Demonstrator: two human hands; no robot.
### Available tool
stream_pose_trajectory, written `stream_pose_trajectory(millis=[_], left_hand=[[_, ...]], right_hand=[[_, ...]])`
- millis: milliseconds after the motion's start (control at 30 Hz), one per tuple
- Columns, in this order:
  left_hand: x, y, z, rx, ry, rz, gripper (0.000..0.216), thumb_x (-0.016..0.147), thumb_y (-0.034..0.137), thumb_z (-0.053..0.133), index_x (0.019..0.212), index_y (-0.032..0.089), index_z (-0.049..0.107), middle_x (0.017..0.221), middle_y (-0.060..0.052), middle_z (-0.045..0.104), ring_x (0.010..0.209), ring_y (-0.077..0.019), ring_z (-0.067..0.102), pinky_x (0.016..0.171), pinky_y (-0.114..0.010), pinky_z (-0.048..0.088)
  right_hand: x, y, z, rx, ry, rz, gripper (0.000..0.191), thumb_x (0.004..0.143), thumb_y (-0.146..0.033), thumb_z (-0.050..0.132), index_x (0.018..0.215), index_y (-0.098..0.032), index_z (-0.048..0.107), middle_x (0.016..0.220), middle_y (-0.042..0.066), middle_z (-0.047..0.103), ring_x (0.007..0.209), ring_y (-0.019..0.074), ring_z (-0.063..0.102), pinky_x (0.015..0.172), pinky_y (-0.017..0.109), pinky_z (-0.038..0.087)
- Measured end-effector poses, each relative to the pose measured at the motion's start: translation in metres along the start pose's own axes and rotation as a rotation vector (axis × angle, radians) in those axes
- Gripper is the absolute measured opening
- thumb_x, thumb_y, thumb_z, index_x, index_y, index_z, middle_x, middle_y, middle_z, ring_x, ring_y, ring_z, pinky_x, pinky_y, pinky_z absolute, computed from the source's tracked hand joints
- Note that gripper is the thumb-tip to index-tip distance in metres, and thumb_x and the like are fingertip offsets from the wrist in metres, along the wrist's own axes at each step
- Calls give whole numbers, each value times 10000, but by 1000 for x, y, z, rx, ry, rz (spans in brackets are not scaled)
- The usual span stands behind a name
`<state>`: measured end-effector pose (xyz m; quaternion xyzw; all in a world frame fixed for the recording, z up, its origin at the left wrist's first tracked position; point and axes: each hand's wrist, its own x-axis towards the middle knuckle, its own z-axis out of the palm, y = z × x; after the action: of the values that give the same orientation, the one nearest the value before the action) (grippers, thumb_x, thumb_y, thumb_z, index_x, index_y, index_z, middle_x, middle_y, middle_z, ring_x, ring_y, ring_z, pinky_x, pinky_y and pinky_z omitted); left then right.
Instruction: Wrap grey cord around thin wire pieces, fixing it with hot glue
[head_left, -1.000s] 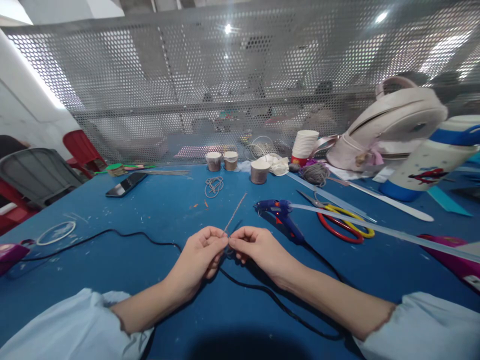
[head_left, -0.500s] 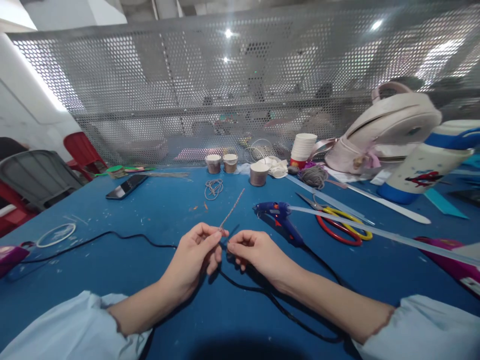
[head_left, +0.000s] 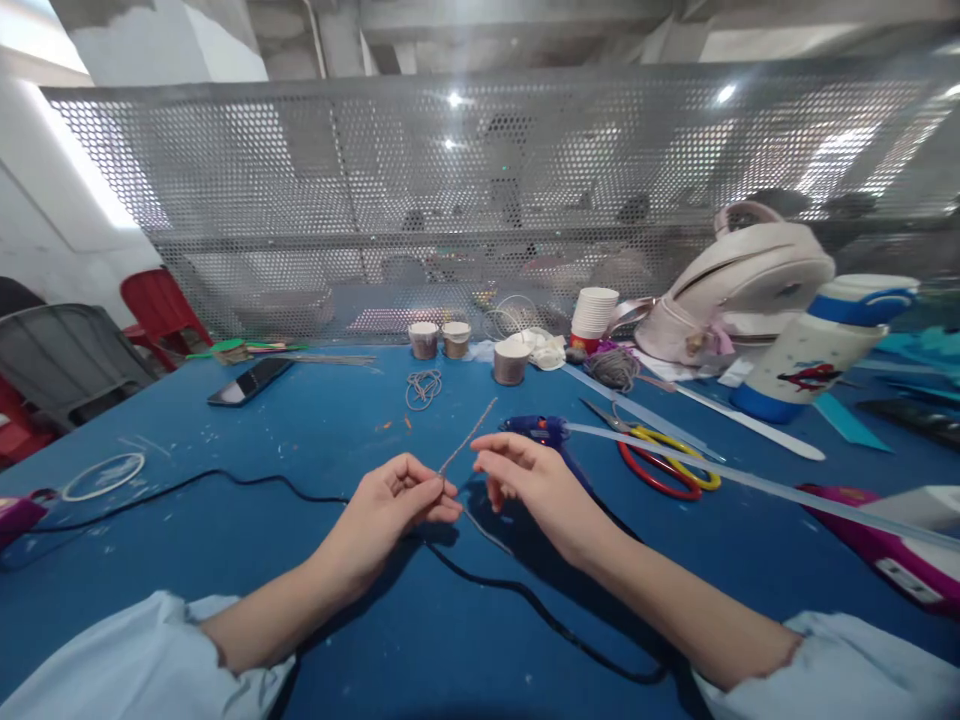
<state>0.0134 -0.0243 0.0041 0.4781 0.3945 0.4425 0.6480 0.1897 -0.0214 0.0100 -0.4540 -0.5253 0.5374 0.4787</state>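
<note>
At the far left a pale wire ring (head_left: 101, 476) lies flat on the blue table (head_left: 225, 520), and a dark phone (head_left: 250, 381) lies further back. A black cable (head_left: 247, 483) runs across the table and passes under both forearms.

The left hand (head_left: 390, 505) is closed on the near end of a thin twine-wrapped stick (head_left: 466, 438), pinching it between thumb and forefinger. The stick slants up and away to the right, with its far tip clear of the table.

The right hand (head_left: 529, 478) hovers just right of the stick without touching it. Its fingers are loosely curled, and it cannot be told whether they pinch a fine thread.

Behind the right hand lies a blue glue gun (head_left: 544, 430). Red-and-yellow scissors (head_left: 667, 465) lie to its right, and a white-and-blue bottle (head_left: 817, 350) lies on its side beyond them.

The work looks like wrapping or finishing the stick's covering, at a pause between grips. A next move calls for the left pinch to hold the stick steady while the right hand closes on the loose end near the pinch.
</note>
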Motion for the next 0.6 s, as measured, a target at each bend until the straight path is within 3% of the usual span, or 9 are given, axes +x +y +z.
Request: stream_pose_trajectory(millis=[267, 600], left_hand=[[0, -4, 4, 200, -36, -49, 178, 724, 269, 679, 719, 130, 567, 822, -104, 712, 720, -179, 679, 758, -333, 511], [-1, -9, 0, 74, -77, -80, 204, 713, 294, 701, 759, 114, 615, 897, -120, 710, 802, -188, 674, 830, -343, 494]], right_hand=[[4, 3, -1, 232, -12, 33, 252, 711, -387, 685, 717, -140, 636, 659, -1, 613, 509, 77, 521, 512, 228, 423], [6, -4, -13, 344, 67, -24, 207, 710, -337, 705, 725, -138, 652, 642, -7, 612, 523, 73, 520, 511, 220, 433]])
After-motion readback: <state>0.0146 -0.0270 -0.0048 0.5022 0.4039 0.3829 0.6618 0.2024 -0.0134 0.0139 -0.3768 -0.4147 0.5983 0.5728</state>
